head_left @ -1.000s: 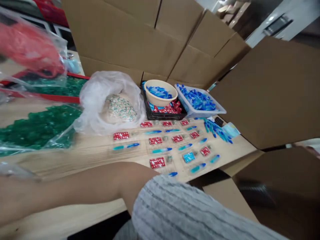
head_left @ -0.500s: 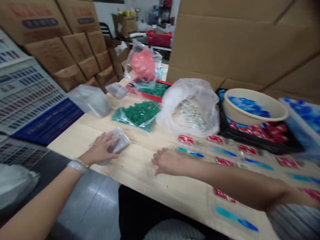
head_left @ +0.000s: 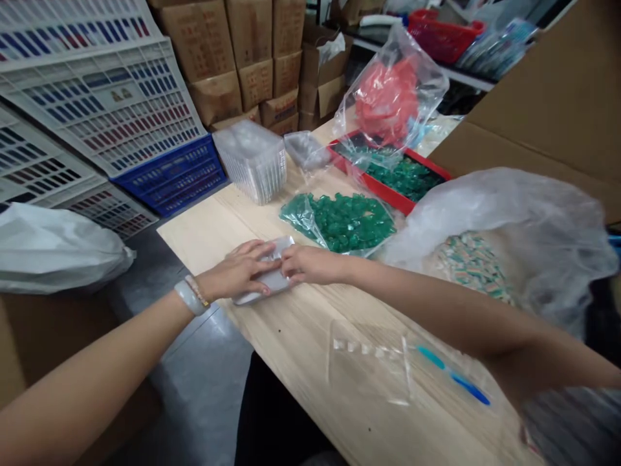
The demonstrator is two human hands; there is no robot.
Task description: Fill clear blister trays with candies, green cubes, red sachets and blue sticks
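My left hand lies over a low stack of clear plastic trays near the table's left edge, its fingers stretched across the top. At the stack's right end, my right hand has its fingers curled and pinched on the rim of a clear tray; the fingertips are partly hidden. A single clear tray lies flat on the wooden table, in front of my right forearm. Beside it, a slim turquoise-and-blue stick-like piece rests in clear plastic.
Behind my hands are a bag of green pieces, a taller stack of clear trays and a red tray. A white plastic bag holds small striped pieces. Crates and cartons stand beyond the table.
My view has swung left. My right hand has moved from the bare tabletop to the tray stack beside my left hand. A clear tray now shows plainly on the table.
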